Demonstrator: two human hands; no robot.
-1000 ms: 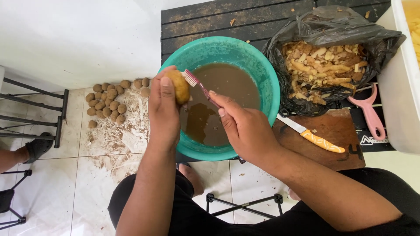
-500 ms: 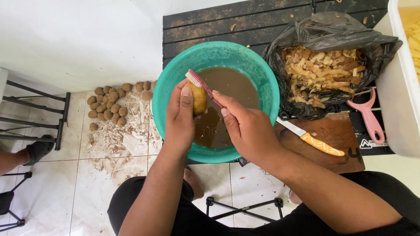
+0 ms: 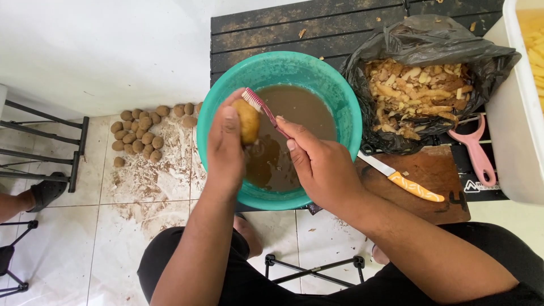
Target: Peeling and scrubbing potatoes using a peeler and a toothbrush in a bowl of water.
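Observation:
My left hand [image 3: 225,148] grips a wet yellow-brown potato [image 3: 248,120] above a teal plastic basin [image 3: 334,96] of muddy brown water. My right hand [image 3: 321,164] holds a pink toothbrush [image 3: 264,110] by its handle, and the bristle head rests against the top of the potato. Both hands hover over the left half of the basin, which stands on the front edge of a low black slatted table [image 3: 272,28].
A black bag [image 3: 422,42] full of potato peelings lies right of the basin. In front of it are a wooden board [image 3: 436,170] with an orange-handled knife [image 3: 403,179] and a pink peeler [image 3: 477,152]. A white tub [image 3: 518,113] stands far right. Dirty potatoes [image 3: 141,130] lie on the tiled floor left.
My left hand has turned the potato and shifted it slightly over the basin. The toothbrush has moved along the potato, its head now at the top.

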